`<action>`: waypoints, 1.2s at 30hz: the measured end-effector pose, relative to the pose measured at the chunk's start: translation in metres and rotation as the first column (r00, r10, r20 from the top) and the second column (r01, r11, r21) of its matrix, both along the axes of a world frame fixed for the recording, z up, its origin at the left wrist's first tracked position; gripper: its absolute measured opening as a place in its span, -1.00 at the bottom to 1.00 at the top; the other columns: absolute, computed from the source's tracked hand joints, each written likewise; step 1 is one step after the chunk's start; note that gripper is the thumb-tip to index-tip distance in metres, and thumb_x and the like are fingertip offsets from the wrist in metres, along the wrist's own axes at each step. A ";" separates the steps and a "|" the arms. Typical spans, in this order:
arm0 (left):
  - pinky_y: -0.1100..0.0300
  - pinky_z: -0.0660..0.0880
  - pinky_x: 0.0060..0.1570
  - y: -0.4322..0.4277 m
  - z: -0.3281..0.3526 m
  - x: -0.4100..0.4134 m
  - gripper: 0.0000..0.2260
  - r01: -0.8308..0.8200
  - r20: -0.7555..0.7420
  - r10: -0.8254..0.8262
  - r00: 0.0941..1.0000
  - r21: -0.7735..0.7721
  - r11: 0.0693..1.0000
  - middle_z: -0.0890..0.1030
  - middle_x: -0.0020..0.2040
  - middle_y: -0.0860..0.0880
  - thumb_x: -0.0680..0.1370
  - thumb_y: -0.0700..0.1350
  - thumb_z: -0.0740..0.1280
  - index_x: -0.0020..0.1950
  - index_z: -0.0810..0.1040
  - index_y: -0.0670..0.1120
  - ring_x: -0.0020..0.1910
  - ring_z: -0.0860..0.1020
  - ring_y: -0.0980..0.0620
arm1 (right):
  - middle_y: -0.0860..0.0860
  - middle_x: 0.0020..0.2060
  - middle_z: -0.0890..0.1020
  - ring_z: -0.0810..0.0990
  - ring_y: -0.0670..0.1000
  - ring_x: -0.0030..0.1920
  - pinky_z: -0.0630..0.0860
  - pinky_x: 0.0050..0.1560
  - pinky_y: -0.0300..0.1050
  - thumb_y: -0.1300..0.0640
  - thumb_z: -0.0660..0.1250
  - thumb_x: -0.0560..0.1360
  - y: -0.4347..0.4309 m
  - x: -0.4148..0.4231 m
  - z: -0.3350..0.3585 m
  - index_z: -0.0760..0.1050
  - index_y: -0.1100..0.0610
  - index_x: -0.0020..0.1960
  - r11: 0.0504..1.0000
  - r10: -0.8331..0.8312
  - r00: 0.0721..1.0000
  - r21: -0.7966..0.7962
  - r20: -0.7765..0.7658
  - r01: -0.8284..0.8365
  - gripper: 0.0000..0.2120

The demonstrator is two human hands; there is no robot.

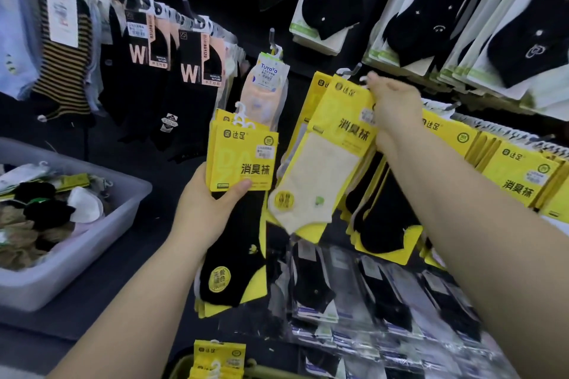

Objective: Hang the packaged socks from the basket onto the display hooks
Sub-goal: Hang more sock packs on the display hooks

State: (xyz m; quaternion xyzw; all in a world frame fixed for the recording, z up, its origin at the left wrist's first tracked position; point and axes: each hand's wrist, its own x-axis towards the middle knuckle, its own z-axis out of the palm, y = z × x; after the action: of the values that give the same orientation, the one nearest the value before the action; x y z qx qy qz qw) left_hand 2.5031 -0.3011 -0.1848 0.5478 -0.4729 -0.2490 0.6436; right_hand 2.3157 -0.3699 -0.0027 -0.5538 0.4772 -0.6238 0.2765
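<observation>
My left hand [206, 209] grips a small stack of yellow-carded black sock packs [243, 160], held upright at the middle with their white hangers on top. My right hand [394, 104] pinches the top of a yellow-carded cream sock pack [326, 169] at a metal display hook [351, 69], where other yellow packs hang behind it. More yellow packs [218, 360] lie in a basket at the bottom edge.
A grey plastic tub [92, 240] with loose socks stands at the left. Black socks on hooks fill the wall at the upper left and upper right. A row of yellow packs [520, 175] hangs at the right. Clear-wrapped dark socks hang below.
</observation>
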 end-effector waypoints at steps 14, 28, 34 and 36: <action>0.41 0.35 -0.25 0.000 0.004 -0.005 -0.74 0.132 -0.113 -0.127 0.985 0.033 0.991 0.62 -0.07 0.24 0.44 0.09 0.42 0.11 0.53 0.13 -0.11 0.54 0.35 | 0.05 0.05 0.56 0.54 0.04 0.00 0.50 0.05 -0.04 0.16 0.31 0.52 -0.047 0.021 -0.002 0.50 0.10 0.10 0.956 -0.290 0.948 -0.074 -0.129 0.283 -0.84; 0.51 0.44 -0.36 0.012 0.013 -0.029 -0.76 0.230 -0.284 -0.243 0.928 -0.078 0.970 0.66 -0.15 0.28 0.39 0.07 0.46 0.01 0.54 0.14 -0.18 0.61 0.33 | -0.06 0.00 0.59 0.59 -0.22 -0.12 0.50 -0.31 -0.43 0.19 0.52 0.35 0.043 0.016 -0.068 0.56 0.09 -0.01 0.936 0.345 0.870 0.192 -0.351 -0.294 -0.75; 0.31 0.52 -0.15 0.010 0.014 -0.034 -0.78 0.186 -0.237 -0.214 0.948 -0.133 0.973 0.67 -0.07 0.12 0.43 -0.03 0.46 0.00 0.50 0.15 -0.10 0.63 0.21 | -0.02 0.04 0.62 0.63 -0.24 -0.22 0.54 -0.25 -0.37 0.24 0.45 0.42 0.047 0.005 -0.074 0.60 0.05 0.02 0.938 0.343 0.917 0.131 -0.204 -0.322 -0.79; 0.35 0.52 -0.14 0.010 0.016 -0.037 -0.79 0.188 -0.223 -0.221 0.949 -0.161 0.969 0.67 -0.06 0.13 0.43 -0.01 0.45 0.01 0.51 0.15 -0.09 0.62 0.24 | -0.06 0.02 0.64 0.65 -0.21 -0.21 0.58 -0.21 -0.30 0.24 0.46 0.41 0.048 0.006 -0.077 0.64 0.00 -0.02 0.941 0.332 0.937 0.113 -0.113 -0.320 -0.80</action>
State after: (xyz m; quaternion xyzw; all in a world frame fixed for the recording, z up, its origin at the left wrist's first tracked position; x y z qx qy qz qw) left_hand 2.4664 -0.2915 -0.1690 0.4158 -0.4622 -0.3453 0.7030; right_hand 2.3212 -0.3224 -0.0793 -0.6512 0.4243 -0.5089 0.3699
